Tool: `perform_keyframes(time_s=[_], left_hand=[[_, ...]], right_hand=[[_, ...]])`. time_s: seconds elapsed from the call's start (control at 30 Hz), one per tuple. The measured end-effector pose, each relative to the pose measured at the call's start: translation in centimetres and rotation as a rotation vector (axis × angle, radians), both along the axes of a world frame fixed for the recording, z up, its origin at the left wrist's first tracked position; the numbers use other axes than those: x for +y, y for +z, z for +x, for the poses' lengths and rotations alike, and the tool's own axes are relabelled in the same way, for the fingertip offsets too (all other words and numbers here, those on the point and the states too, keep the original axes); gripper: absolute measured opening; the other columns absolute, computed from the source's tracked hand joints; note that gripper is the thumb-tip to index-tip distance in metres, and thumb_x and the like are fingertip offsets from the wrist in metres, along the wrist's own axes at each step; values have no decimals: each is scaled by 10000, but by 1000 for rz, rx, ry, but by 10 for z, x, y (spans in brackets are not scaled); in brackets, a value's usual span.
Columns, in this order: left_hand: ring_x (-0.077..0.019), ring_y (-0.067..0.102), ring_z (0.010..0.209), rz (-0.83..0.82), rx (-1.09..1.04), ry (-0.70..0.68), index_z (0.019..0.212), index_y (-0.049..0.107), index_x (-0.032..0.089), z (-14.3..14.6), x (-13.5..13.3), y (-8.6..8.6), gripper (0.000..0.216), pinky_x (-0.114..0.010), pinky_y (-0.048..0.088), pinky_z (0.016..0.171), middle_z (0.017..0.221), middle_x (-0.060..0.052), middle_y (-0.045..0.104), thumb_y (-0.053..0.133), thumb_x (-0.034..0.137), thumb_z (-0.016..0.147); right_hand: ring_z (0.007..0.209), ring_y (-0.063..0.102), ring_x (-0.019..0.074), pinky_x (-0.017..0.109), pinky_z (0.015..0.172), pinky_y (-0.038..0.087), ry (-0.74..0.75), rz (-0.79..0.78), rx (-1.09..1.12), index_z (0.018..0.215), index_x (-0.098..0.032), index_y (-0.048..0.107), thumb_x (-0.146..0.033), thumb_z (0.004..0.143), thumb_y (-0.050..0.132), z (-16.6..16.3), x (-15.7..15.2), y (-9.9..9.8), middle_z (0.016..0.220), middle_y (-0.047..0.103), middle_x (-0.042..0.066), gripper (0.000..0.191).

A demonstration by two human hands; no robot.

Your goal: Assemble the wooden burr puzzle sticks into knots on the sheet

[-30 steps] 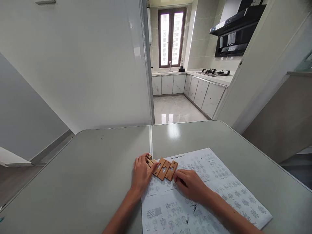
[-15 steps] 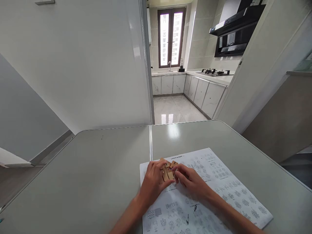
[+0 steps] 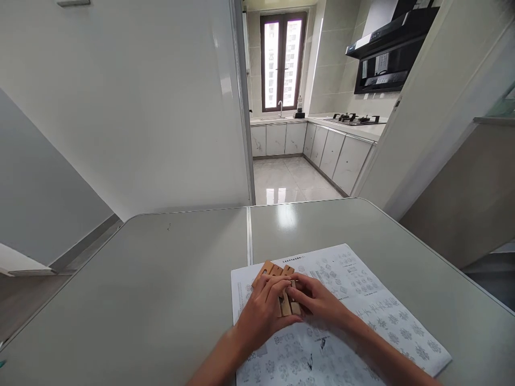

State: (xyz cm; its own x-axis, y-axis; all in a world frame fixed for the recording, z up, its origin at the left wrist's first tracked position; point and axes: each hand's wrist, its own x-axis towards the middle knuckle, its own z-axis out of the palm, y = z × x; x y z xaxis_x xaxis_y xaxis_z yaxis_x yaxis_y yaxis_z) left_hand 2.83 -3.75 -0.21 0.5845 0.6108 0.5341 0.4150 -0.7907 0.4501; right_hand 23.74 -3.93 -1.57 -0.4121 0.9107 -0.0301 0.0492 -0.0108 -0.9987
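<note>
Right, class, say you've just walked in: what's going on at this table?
A person is handling small wooden blocks with both bare hands. The left hand is curled around them from one side, and the right hand meets them from the other, partly hiding them. Just beyond, flat wooden pieces lie near the top edge of a printed sheet, which is spread on the table under the hands.
</note>
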Motion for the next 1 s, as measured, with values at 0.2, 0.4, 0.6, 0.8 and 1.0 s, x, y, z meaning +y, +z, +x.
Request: perform_keyframes(time_s=[0.2, 0.4, 0.6, 0.8, 1.0], left_hand=[[-314, 599, 1261, -1, -1, 33, 1396, 432, 245, -1, 3, -3, 752, -541, 542, 1052, 1362, -136, 622, 847, 456, 806], [-326, 621, 1233, -31, 26, 47, 1384, 450, 256, -1, 4, -7, 805, -543, 549, 1043, 1320, -133, 624, 888, 475, 745], [-324, 621, 1241, -77, 118, -27, 1336, 488, 249, -1, 3, -7, 805, -505, 563, 1034, 1336, -121, 626, 936, 422, 691], [-333, 615, 1261, -107, 170, -83, 1408, 444, 254, 0, 3, -8, 875, -513, 547, 1060, 1367, -129, 618, 928, 427, 700], [-333, 624, 1258, -113, 183, -74, 1412, 451, 262, -1, 3, -6, 875, -516, 548, 1056, 1362, -128, 624, 929, 436, 699]], right_hand=[[555, 482, 123, 250, 504, 370, -98, -11, 41, 1113, -195, 675, -628, 962, 609, 1, 3, -2, 713, 591, -17, 464], [563, 480, 126, 248, 492, 396, -190, -32, 73, 1108, -198, 660, -661, 943, 612, 2, 5, -5, 776, 655, 12, 494], [545, 462, 114, 252, 511, 403, -203, -18, 41, 1082, -195, 663, -650, 952, 610, 4, 5, 1, 731, 593, -15, 476], [519, 438, 110, 248, 489, 384, -221, -20, 10, 1083, -192, 661, -665, 937, 620, 5, 5, 3, 665, 517, -45, 496], [529, 454, 115, 249, 495, 397, -216, -12, 17, 1040, -196, 644, -683, 936, 603, 5, 6, 0, 704, 553, -31, 499]])
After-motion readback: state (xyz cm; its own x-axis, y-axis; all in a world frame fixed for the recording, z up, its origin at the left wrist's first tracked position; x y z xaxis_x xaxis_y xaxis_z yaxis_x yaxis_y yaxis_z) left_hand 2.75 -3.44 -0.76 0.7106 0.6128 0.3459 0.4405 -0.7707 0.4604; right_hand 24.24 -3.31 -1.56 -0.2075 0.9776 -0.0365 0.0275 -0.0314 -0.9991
